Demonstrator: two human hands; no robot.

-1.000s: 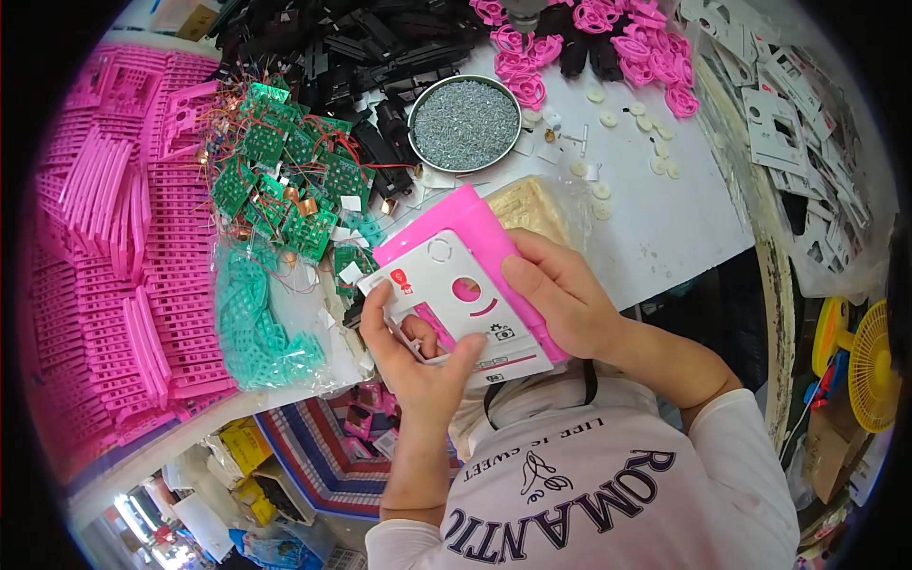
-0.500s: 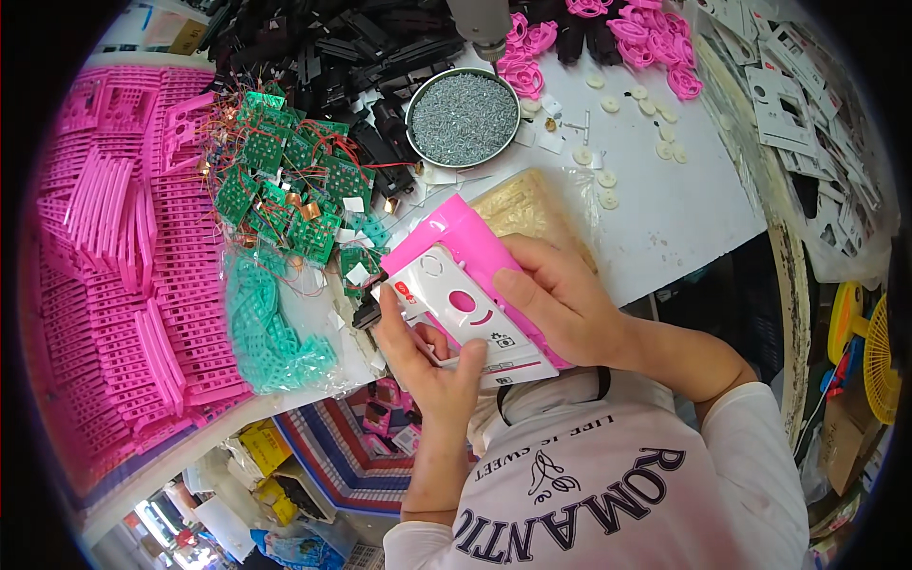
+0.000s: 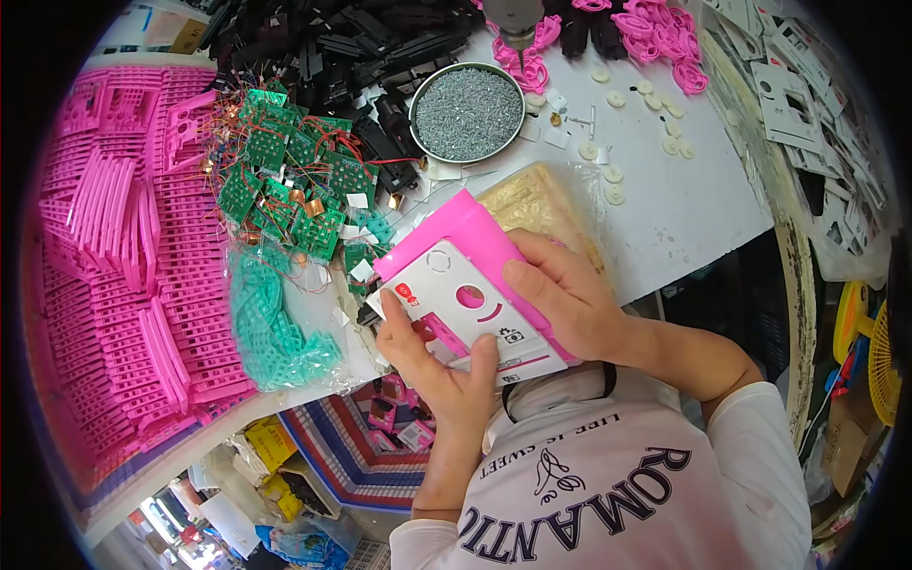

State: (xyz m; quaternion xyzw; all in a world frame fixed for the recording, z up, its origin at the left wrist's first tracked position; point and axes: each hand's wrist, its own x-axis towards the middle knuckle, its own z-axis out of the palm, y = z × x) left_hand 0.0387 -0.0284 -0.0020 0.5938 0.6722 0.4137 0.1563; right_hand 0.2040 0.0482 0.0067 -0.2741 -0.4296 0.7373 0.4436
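My left hand grips a thin white printed panel by its lower left side, thumb on the face and index finger along the edge. A round hole and a rectangular window in the panel show pink plastic behind. That plastic is a bright pink casing, which sticks out beyond the panel at the top and right. My right hand is closed around the casing's right side, thumb on the near face. Both parts are held together, tilted, above the front edge of the table. The fingers behind them are hidden.
Close by lie green circuit boards with wires, teal keypads in plastic, and a round dish of small screws. Stacked pink parts fill the left. A screwdriver hangs overhead; white panels are piled right.
The white panel has turned flatter against the pink casing, and pink now shows through its window where my left fingers showed before. Both hands have shifted slightly.
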